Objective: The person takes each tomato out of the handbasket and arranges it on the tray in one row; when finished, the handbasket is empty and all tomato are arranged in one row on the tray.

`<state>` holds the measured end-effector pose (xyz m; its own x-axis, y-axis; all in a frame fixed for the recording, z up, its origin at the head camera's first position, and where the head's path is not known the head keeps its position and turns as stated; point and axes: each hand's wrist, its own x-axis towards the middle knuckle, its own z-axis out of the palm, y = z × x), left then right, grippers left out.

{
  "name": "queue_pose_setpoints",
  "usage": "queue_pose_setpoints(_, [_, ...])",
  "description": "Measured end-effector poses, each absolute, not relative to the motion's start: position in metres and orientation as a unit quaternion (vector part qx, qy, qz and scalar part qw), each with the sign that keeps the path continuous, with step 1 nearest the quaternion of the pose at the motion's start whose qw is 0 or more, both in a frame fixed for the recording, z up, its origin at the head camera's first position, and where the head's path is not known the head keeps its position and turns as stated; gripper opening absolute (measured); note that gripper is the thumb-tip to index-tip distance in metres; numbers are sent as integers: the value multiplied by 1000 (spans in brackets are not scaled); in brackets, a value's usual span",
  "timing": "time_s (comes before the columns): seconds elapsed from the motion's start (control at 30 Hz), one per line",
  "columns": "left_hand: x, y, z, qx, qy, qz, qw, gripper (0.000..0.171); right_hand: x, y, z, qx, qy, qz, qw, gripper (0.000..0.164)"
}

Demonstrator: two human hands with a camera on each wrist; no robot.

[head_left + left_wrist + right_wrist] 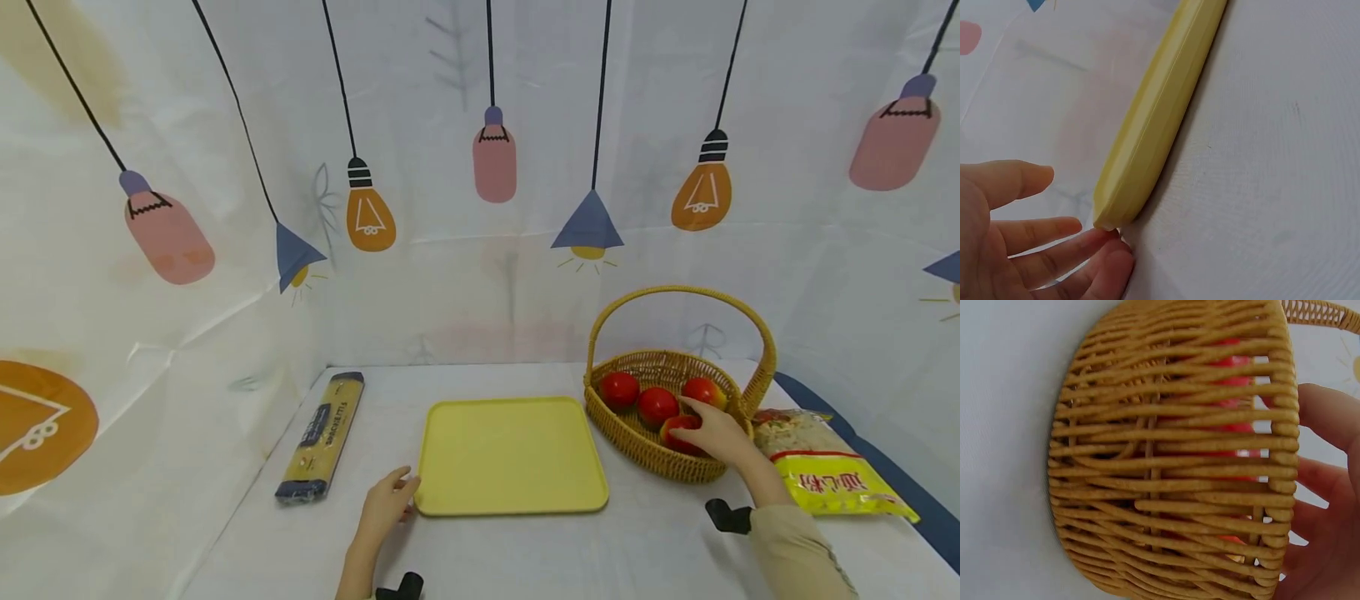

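I'm curling my right hand (714,433) around a tomato (677,434); left hand (387,502), relaxed, is touching the tray (510,454); the tomato could slip, catching the basket (652,454) rim.

A white cloth backdrop (465,275) printed with hanging lamps and bulbs stands behind and at both sides. A white-covered table (525,550) fills the near ground under even, soft light.

A spaghetti pack (321,437) and noodle bag (825,475) flank the table.
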<state>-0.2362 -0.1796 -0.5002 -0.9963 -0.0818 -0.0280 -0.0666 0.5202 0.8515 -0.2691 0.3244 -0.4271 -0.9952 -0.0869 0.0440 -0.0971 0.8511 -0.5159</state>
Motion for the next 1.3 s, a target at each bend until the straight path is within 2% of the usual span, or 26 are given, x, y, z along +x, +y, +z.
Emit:
queue_pose_setpoints(0.43, [-235,-181,-508,32,-830,-556,1,46,-279,332,-430,54,-966,252,-36,77])
queue_pose_setpoints(1.03, [-234,-182,-512,36,-820,-571,4,42,-275,334,-435,66,-960,271,20,62])
queue_pose_setpoints(1.17, [-233,-182,-512,42,-818,-573,-2,42,-272,332,-428,47,-952,302,25,67])
queue_pose_setpoints(1.3, [-232,-183,-511,39,-818,-573,-3,42,-269,327,-418,9,-929,371,-3,75])
